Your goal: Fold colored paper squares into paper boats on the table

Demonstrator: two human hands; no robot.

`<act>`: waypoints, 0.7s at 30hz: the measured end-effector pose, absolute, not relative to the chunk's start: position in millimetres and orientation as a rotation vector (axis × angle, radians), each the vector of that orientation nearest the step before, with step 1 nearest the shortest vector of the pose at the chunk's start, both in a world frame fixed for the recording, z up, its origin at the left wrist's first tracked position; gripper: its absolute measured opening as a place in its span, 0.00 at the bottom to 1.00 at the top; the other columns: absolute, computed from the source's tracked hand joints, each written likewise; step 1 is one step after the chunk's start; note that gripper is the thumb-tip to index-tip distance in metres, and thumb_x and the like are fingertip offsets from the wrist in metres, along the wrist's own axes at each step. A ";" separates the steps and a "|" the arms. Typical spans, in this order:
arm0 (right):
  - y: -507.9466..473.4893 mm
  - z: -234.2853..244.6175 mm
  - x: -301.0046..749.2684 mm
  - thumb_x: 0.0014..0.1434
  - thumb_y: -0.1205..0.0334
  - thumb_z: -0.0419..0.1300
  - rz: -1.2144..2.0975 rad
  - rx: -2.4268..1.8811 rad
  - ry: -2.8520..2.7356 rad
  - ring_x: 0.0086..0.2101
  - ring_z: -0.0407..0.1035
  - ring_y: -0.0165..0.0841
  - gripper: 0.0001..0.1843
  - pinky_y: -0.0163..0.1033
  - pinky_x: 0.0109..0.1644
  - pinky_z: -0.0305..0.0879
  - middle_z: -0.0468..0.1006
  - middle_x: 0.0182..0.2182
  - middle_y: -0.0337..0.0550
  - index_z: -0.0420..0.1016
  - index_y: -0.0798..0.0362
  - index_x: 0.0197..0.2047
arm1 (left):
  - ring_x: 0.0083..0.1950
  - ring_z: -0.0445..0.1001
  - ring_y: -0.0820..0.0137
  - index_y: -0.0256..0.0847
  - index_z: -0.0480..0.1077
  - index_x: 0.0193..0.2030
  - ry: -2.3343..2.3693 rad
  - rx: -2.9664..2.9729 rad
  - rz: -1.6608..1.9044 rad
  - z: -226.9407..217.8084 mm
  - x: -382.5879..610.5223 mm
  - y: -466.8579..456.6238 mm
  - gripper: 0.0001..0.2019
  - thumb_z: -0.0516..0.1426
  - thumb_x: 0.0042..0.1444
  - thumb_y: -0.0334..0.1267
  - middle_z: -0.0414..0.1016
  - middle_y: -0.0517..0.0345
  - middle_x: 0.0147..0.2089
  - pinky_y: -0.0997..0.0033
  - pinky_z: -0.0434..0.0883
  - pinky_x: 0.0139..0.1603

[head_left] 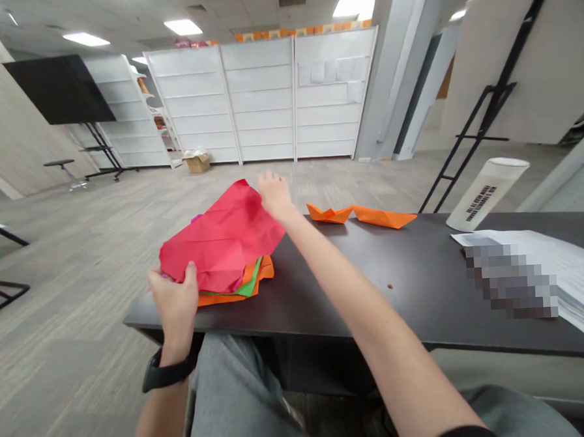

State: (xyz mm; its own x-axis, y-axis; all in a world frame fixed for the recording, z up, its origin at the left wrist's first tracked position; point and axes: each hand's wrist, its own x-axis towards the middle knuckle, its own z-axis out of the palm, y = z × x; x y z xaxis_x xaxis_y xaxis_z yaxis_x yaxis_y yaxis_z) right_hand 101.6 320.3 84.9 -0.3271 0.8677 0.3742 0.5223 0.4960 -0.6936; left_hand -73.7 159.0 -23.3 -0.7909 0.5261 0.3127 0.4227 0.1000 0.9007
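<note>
A crumpled red paper sheet [222, 242] is lifted off a stack of coloured sheets [256, 278], orange and green, at the left end of the dark table [374, 286]. My left hand [175, 299] pinches the sheet's near corner, thumb on top. My right hand [274, 194] holds its far right corner, arm stretched across the table. Two folded orange paper boats [360, 215] lie at the table's far edge, apart from both hands.
A white cylinder with black print [486, 194] leans at the back right. White printed papers [534, 264] cover the right end. A black easel stand [482, 117] rises behind the table. Open floor, white shelving and a screen on a stand [60, 90] lie beyond.
</note>
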 end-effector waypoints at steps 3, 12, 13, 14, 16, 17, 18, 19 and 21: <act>319.0 43.7 44.0 0.67 0.66 0.53 0.516 -1.146 -2.211 0.66 0.50 0.46 0.21 0.56 0.69 0.42 0.60 0.66 0.60 0.63 0.62 0.62 | 0.45 0.76 0.49 0.38 0.60 0.52 2.464 0.977 1.589 -27.6 -79.0 164.5 0.26 0.60 0.52 0.50 0.75 0.43 0.43 0.51 0.73 0.45; 317.0 -61.1 11.4 0.65 0.40 0.51 0.500 -1.256 -2.565 0.70 0.39 0.47 0.35 0.58 0.72 0.37 0.48 0.72 0.44 0.56 0.49 0.69 | 0.68 0.56 0.37 0.31 0.64 0.61 2.569 2.120 1.035 -33.0 -77.7 140.6 0.28 0.48 0.59 0.48 0.59 0.28 0.66 0.34 0.53 0.65; 318.9 -58.3 11.4 0.65 0.41 0.51 0.500 -1.259 -2.568 0.70 0.40 0.45 0.35 0.57 0.72 0.39 0.49 0.72 0.43 0.56 0.48 0.69 | 0.68 0.58 0.40 0.32 0.67 0.58 2.354 2.308 0.957 -38.5 -77.7 143.5 0.26 0.46 0.60 0.46 0.62 0.31 0.66 0.37 0.52 0.67; 321.7 -52.8 12.9 0.66 0.42 0.50 0.498 -1.266 -2.556 0.70 0.44 0.43 0.33 0.54 0.71 0.43 0.51 0.71 0.41 0.57 0.48 0.69 | 0.67 0.61 0.42 0.35 0.72 0.54 2.117 2.434 0.849 -46.6 -77.9 146.7 0.24 0.45 0.59 0.43 0.67 0.34 0.62 0.38 0.54 0.67; 330.6 -35.6 24.6 0.69 0.48 0.47 0.475 -1.299 -2.481 0.67 0.53 0.38 0.28 0.48 0.68 0.54 0.59 0.68 0.40 0.58 0.48 0.68 | 0.65 0.63 0.37 0.42 0.78 0.46 1.870 2.498 0.625 -68.5 -79.2 151.6 0.21 0.46 0.55 0.41 0.72 0.40 0.60 0.32 0.59 0.61; 336.8 -25.1 36.3 0.70 0.51 0.45 0.443 -1.327 -2.427 0.65 0.56 0.36 0.26 0.45 0.66 0.57 0.62 0.67 0.41 0.57 0.50 0.68 | 0.67 0.59 0.34 0.44 0.78 0.47 1.842 2.516 0.524 -80.6 -79.9 152.4 0.21 0.46 0.55 0.40 0.70 0.42 0.63 0.26 0.57 0.59; 343.9 -14.1 52.4 0.71 0.54 0.44 0.404 -1.363 -2.378 0.65 0.57 0.35 0.26 0.43 0.66 0.56 0.63 0.67 0.44 0.54 0.53 0.69 | 0.69 0.54 0.32 0.45 0.79 0.48 1.879 2.533 0.510 -92.0 -80.5 151.9 0.22 0.46 0.55 0.40 0.68 0.42 0.65 0.21 0.53 0.58; 351.4 -3.6 72.5 0.71 0.57 0.44 0.360 -1.395 -2.338 0.64 0.57 0.35 0.26 0.41 0.67 0.54 0.61 0.67 0.47 0.52 0.56 0.70 | 0.71 0.49 0.33 0.44 0.78 0.49 1.918 2.537 0.500 -101.9 -80.8 150.5 0.23 0.45 0.56 0.39 0.66 0.41 0.66 0.20 0.51 0.58; 365.9 13.9 121.5 0.69 0.63 0.48 0.271 -1.466 -2.286 0.66 0.52 0.36 0.28 0.41 0.69 0.49 0.56 0.69 0.50 0.49 0.59 0.70 | 0.73 0.44 0.35 0.43 0.78 0.50 1.966 2.535 0.520 -114.3 -79.8 146.2 0.24 0.44 0.57 0.38 0.64 0.42 0.68 0.20 0.47 0.60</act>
